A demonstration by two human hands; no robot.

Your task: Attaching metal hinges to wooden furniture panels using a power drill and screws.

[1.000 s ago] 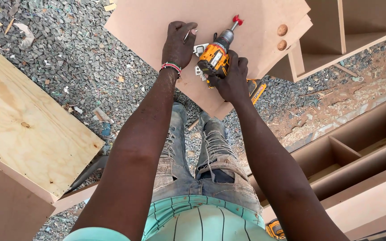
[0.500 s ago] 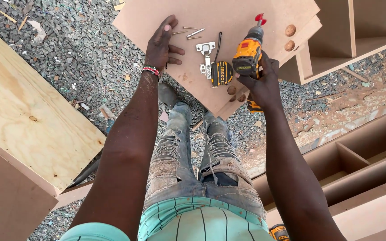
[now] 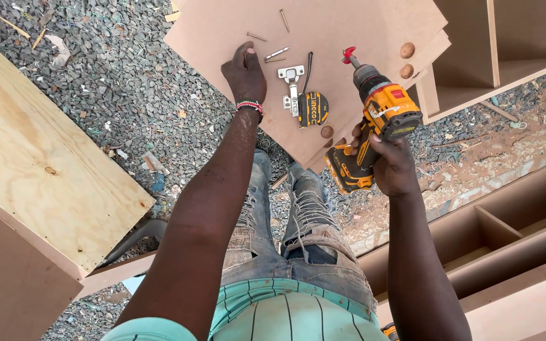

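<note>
Yellow and black, the cordless drill (image 3: 377,126) is held in the right hand (image 3: 392,165), whose fingers are wrapped tightly around the grip. The drill is lifted off the board, tilted, and its red bit (image 3: 349,54) points up and to the left, above the brown fibreboard panel (image 3: 342,25).

The left hand (image 3: 245,71) is loosely curled, palm down, with the fingertips touching the panel near its left edge. It grasps nothing that can be seen. Just beside its fingers lie loose screws (image 3: 276,53). To the right of them a metal cabinet hinge (image 3: 291,82) lies flat, and a yellow and black tape measure (image 3: 313,108) is touching the hinge's lower end.

The panel's near corner points toward the person's knees and hangs over the grey gravel (image 3: 115,82). Between the two hands the board is taken by the hinge and the tape measure; further up, the panel surface is bare. A pale plywood sheet (image 3: 39,158) lies well apart on the left, and open cabinet compartments (image 3: 494,221) stand close at the right.
</note>
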